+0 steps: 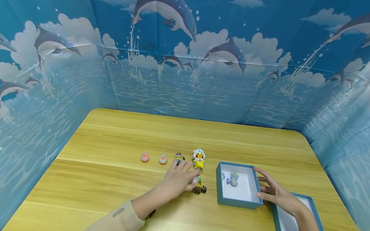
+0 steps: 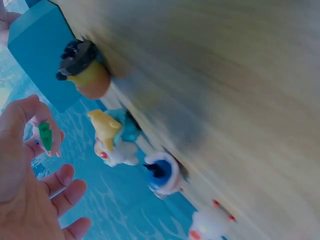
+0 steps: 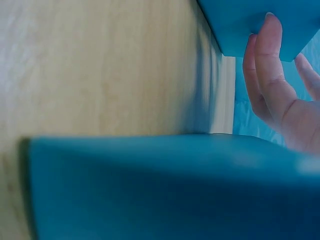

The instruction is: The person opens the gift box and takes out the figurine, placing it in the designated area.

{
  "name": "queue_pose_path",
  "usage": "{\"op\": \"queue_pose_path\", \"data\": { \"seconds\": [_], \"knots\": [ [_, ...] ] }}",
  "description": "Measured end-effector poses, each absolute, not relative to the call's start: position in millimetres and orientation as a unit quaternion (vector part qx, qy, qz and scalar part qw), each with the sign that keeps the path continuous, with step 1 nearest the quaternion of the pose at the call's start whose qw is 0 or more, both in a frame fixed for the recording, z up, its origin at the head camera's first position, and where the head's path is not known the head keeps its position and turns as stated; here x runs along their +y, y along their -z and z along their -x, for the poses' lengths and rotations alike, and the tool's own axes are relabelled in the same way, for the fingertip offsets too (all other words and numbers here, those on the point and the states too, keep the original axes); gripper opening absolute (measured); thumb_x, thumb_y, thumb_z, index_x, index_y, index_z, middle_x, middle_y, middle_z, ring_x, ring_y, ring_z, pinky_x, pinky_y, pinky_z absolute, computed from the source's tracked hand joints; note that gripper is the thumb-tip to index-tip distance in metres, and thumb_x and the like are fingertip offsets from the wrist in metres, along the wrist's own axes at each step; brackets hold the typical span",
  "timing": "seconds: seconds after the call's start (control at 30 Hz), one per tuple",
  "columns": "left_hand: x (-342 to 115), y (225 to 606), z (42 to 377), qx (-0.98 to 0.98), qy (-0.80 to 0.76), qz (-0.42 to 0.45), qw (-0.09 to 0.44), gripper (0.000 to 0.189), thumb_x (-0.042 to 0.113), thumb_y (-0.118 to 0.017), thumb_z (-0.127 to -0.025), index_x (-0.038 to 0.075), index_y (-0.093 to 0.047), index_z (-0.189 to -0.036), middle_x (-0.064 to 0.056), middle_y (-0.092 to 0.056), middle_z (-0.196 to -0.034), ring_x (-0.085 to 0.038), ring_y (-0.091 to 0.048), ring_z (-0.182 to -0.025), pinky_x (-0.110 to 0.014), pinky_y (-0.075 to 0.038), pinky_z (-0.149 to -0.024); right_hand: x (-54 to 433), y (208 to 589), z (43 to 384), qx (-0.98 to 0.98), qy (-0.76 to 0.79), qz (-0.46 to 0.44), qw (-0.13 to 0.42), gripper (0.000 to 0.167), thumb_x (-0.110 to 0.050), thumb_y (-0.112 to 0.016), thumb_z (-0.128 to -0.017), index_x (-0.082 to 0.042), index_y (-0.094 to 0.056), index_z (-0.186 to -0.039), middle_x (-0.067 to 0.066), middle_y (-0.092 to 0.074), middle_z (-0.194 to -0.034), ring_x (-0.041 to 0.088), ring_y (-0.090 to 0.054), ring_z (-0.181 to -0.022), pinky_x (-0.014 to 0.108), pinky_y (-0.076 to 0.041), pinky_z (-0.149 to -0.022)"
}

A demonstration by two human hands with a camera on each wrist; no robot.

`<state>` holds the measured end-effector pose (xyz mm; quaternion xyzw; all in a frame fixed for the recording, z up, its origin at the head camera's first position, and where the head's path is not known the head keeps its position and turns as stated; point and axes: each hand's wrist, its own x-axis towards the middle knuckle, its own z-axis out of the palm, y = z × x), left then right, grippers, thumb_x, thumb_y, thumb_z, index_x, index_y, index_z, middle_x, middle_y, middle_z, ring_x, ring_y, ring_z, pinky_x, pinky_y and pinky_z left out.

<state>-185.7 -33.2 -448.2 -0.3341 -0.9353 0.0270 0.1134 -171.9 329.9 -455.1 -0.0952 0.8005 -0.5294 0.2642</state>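
Pink figurine (image 2: 55, 144) with a green patch sits between the thumb and index finger of the left hand (image 1: 176, 181), which pinch it; the other fingers (image 2: 68, 196) of that hand are loosely bent and apart from it. It is over the middle of the bench (image 1: 110, 185), left of the blue box (image 1: 238, 203), and in the wrist view it looks clear of the surface. Just beside it stands a dark-hatted figure (image 2: 93, 80). Farther toward the bench's far edge are a yellow figure (image 1: 198, 161), a small blue figure (image 1: 178, 157), a white duck (image 1: 163, 159) and a pink duck (image 1: 145, 157). On the right, spread fingers of the right hand (image 1: 280, 196) touch the box's right wall, near the shallow lid (image 1: 320, 219).
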Motion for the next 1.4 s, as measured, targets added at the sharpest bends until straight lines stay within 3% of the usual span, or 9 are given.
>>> {"op": "queue_pose_path", "data": {
  "seconds": [0.4,0.73,1.03,1.4],
  "knots": [
    [-60.7,462.4,184.9,-0.941,-0.046,0.325,0.08,0.04,0.048,-0.054,-0.086,0.028,-0.055,-0.121,-0.002,-0.046,-0.115,-0.019,-0.044,-0.106,-0.046,-0.034,-0.098,329.5,454.4,172.0,0.806,0.522,0.085,0.266,0.074,-0.014,-0.053,-0.092,-0.019,-0.003,-0.147,0.027,-0.007,-0.143,0.052,-0.021,-0.125,0.049,-0.037,-0.092],
    [-69.2,466.5,184.7,-0.94,-0.076,0.33,0.045,0.043,0.05,-0.049,-0.088,0.028,-0.052,-0.125,-0.006,-0.046,-0.128,-0.022,-0.04,-0.121,-0.046,-0.031,-0.101,330.0,455.4,171.8,0.804,0.526,0.094,0.261,0.073,-0.013,-0.052,-0.093,-0.019,-0.003,-0.147,0.026,-0.006,-0.143,0.053,-0.02,-0.125,0.046,-0.039,-0.091],
    [-70.6,469.8,186.6,-0.944,-0.091,0.315,0.024,0.043,0.049,-0.047,-0.089,0.029,-0.051,-0.126,-0.005,-0.045,-0.129,-0.02,-0.043,-0.112,-0.043,-0.032,-0.099,330.2,455.7,172.2,0.802,0.528,0.095,0.265,0.073,-0.013,-0.052,-0.093,-0.019,-0.003,-0.147,0.025,-0.007,-0.142,0.05,-0.022,-0.124,0.033,-0.041,-0.086],
    [-71.1,471.2,187.0,-0.95,-0.074,0.302,-0.014,0.044,0.049,-0.045,-0.09,0.027,-0.048,-0.129,-0.007,-0.043,-0.133,-0.021,-0.043,-0.11,-0.044,-0.032,-0.098,330.9,456.3,171.6,0.801,0.529,0.101,0.261,0.072,-0.012,-0.051,-0.093,-0.02,-0.003,-0.147,0.026,-0.007,-0.142,0.052,-0.021,-0.124,0.032,-0.042,-0.086]
  ]
}}
